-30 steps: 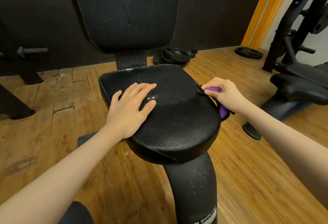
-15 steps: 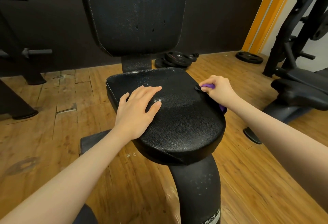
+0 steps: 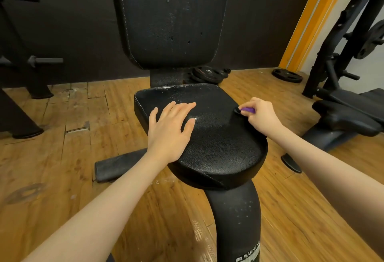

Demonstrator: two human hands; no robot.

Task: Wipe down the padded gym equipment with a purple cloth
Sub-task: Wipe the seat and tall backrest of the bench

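Note:
A black padded seat (image 3: 218, 143) sits in the middle of the view on a thick black post, with a tall black padded backrest (image 3: 172, 18) rising behind it. My left hand (image 3: 169, 131) rests flat on the seat's left half, fingers straight and spread. At the seat's right edge my right hand (image 3: 260, 116) grips a bunched purple cloth (image 3: 247, 109). Only a small purple tip shows beside the knuckles; the hand hides the remainder.
Worn wooden floor surrounds the machine. Black weight plates (image 3: 207, 73) lie behind the seat, and one more plate (image 3: 287, 75) lies farther right. A black rack and bench (image 3: 349, 116) stand at the right, dark equipment frames (image 3: 25, 95) at the left. A black foot bar (image 3: 118, 166) lies left of the post.
My right hand with the cloth has slid back along the seat's right edge. Less of the cloth shows below the hand. My left hand has stayed flat on the seat.

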